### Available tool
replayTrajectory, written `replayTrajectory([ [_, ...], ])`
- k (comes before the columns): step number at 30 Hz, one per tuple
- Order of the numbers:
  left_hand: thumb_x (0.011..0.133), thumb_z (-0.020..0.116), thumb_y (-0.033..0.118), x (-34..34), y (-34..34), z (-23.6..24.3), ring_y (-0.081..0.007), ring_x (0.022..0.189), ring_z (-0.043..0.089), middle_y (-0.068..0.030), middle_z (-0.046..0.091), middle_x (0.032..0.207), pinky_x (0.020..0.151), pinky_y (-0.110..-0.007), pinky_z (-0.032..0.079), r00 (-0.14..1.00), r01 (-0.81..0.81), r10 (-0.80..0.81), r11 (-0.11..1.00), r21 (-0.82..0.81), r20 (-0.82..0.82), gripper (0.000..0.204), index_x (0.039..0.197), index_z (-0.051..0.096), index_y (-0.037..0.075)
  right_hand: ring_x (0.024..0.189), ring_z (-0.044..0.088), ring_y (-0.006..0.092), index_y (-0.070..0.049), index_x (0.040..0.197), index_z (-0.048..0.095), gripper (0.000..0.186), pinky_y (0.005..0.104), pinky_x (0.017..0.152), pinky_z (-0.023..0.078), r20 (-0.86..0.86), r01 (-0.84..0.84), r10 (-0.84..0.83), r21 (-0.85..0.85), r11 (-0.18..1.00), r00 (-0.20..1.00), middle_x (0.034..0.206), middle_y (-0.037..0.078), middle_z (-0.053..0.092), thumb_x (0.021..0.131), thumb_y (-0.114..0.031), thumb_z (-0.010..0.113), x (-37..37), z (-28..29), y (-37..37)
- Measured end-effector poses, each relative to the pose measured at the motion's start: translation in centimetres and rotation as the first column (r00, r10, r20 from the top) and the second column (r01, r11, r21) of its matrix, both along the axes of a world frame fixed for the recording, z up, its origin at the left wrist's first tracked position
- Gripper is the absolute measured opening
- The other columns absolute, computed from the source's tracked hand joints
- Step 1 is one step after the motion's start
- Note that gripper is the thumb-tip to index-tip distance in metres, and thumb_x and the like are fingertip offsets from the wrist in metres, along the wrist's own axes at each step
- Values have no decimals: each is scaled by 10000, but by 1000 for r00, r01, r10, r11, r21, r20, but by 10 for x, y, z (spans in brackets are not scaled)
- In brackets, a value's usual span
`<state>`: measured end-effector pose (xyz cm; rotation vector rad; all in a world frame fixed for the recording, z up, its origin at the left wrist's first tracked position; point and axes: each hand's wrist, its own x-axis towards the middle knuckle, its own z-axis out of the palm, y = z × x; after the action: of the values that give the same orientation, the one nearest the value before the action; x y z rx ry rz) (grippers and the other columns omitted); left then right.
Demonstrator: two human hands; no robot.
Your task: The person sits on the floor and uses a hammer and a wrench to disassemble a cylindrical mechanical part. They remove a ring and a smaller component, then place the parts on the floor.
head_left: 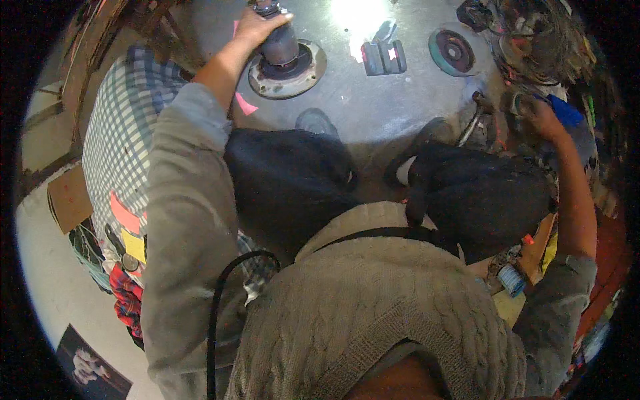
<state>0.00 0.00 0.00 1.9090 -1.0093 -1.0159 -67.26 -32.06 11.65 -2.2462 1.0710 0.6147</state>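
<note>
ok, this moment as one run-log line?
left hand: holds dark cylindrical part, round grey metal flange at its base | right hand: near bright blue piece, grip unclear | nearby: round green-rimmed disc

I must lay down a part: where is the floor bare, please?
Bare floor lies between the flanged part under the left hand and the black blocks, and between these blocks and the green disc. Near the right hand, wires and tools crowd it.
</note>
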Motion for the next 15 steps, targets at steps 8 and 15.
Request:
replayTrajectory([
  [8, 801, 864, 223, -38, 15, 16, -172, 862, 668, -42, 709, 922, 799, -364, 551, 987, -110, 138, 950, -292, 78, 290, 991, 692, 87, 1131, 679, 382, -11, 1203, 715, 461, 468, 1004, 516, 185, -322, 301, 102, 941, 936, 1183, 248, 708, 896, -351, 669, 228, -160, 111],
  [15, 826, 830, 238, -36, 6, 19, -148, 798, 663, -17, 707, 855, 755, -342, 537, 987, -128, 142, 979, -157, 80, 202, 916, 713, 99, 703, 647, 226, 18, 1328, 630, 439, 334, 512, 516, -57, 308, -505, 849, 429, 861, 945, 145, 688, 977, -244, 649, 344, -241, 266],
])
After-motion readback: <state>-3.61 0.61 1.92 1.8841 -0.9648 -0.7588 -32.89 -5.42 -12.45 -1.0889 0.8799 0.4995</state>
